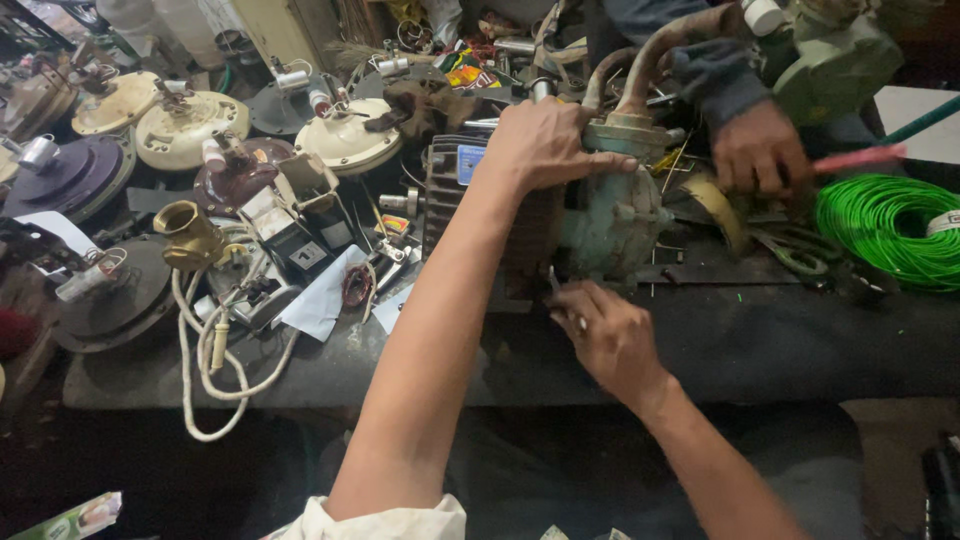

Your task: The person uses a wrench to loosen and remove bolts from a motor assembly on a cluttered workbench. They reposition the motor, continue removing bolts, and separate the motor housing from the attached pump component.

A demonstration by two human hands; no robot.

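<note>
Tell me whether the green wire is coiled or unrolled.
Coiled: the green wire lies in a round bundle of stacked loops on the workbench.

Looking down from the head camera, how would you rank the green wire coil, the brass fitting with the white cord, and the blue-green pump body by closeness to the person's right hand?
From the right hand:
1. Blue-green pump body, just above the hand, about touching its fingertips.
2. Green wire coil, off to the right on the bench.
3. Brass fitting, far left among the fan motor housings, clearly farthest.
</note>
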